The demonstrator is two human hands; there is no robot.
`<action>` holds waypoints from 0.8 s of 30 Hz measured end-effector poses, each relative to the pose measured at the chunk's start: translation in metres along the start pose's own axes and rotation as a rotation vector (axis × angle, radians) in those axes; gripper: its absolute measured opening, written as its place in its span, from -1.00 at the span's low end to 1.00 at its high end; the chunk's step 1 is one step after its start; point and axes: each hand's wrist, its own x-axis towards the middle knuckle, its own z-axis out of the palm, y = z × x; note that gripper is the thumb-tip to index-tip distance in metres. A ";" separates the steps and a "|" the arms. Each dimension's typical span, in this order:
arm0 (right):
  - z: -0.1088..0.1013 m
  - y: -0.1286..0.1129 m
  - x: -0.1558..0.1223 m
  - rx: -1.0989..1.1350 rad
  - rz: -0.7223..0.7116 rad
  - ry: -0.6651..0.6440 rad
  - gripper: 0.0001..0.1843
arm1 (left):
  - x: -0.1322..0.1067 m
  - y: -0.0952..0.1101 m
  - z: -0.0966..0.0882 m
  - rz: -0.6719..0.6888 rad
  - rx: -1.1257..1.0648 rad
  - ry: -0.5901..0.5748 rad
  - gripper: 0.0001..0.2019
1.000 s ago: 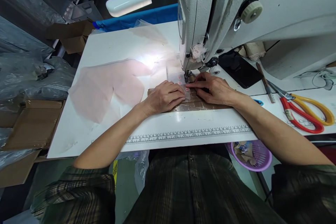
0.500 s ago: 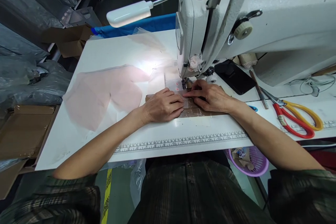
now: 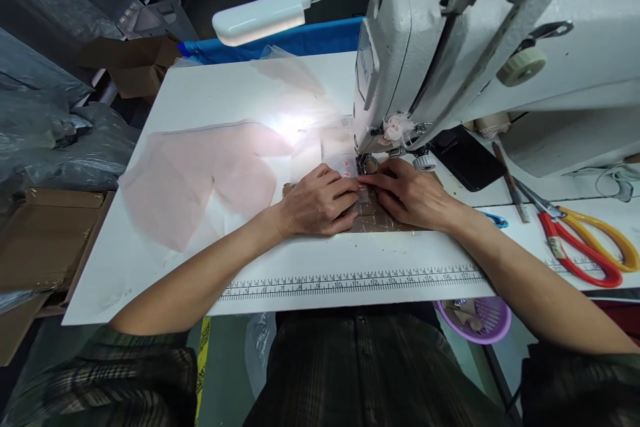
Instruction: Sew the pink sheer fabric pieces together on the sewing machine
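Below the presser foot (image 3: pixel 369 164) of a white sewing machine (image 3: pixel 387 67), both hands rest on a brown, taped-looking bed cover (image 3: pixel 400 224). My left hand (image 3: pixel 321 203) lies palm down to the left of the needle area, its fingers slightly bent and close together. From the other side, my right hand (image 3: pixel 417 196) reaches in with the index finger stretched out and its fingers apart. The fingertips press on thin, see-through material at the foot and nearly meet. Sheer pale pink fabric (image 3: pixel 200 163) spreads over the table to the left. The edge under my fingers is partly hidden.
A lit lamp (image 3: pixel 261 17) hangs over the white table (image 3: pixel 165 287). To the right lie a black phone (image 3: pixel 470 157), a pointed tool (image 3: pixel 511 180) and red-and-yellow scissors (image 3: pixel 580 243). A purple basket (image 3: pixel 493 320) is below the table edge, and cardboard boxes (image 3: pixel 47 240) stand left.
The camera's view has shifted, so the machine, phone and scissors appear farther right. Both hands keep nearly the same pose at the presser foot, and the pink fabric lies almost as before.
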 end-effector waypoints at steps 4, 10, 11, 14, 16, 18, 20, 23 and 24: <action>-0.002 0.000 0.000 0.040 -0.036 0.011 -0.55 | -0.001 0.001 0.000 -0.027 0.031 0.010 -0.72; -0.002 0.002 -0.001 0.082 -0.057 0.026 -0.56 | -0.001 -0.001 0.000 -0.057 0.026 -0.022 -0.67; -0.002 0.003 -0.001 0.093 -0.061 0.027 -0.56 | -0.001 -0.001 -0.001 -0.063 0.020 -0.033 -0.68; -0.001 0.004 -0.002 0.111 -0.064 0.042 -0.57 | 0.000 -0.001 -0.002 -0.083 0.008 -0.053 -0.68; 0.000 0.004 -0.003 0.123 -0.064 0.046 -0.56 | 0.000 -0.001 -0.002 -0.094 0.008 -0.059 -0.67; 0.001 0.005 -0.004 0.129 -0.054 0.038 -0.56 | 0.001 -0.002 -0.002 -0.105 0.007 -0.066 -0.65; 0.001 0.004 -0.004 0.123 -0.037 0.020 -0.55 | 0.001 -0.003 -0.002 -0.116 0.000 -0.079 -0.63; 0.001 0.005 -0.004 0.101 -0.021 0.002 -0.54 | 0.001 -0.005 -0.002 -0.138 -0.004 -0.098 -0.60; 0.001 0.005 -0.004 0.096 -0.022 0.001 -0.54 | 0.001 -0.006 -0.002 -0.143 -0.002 -0.103 -0.59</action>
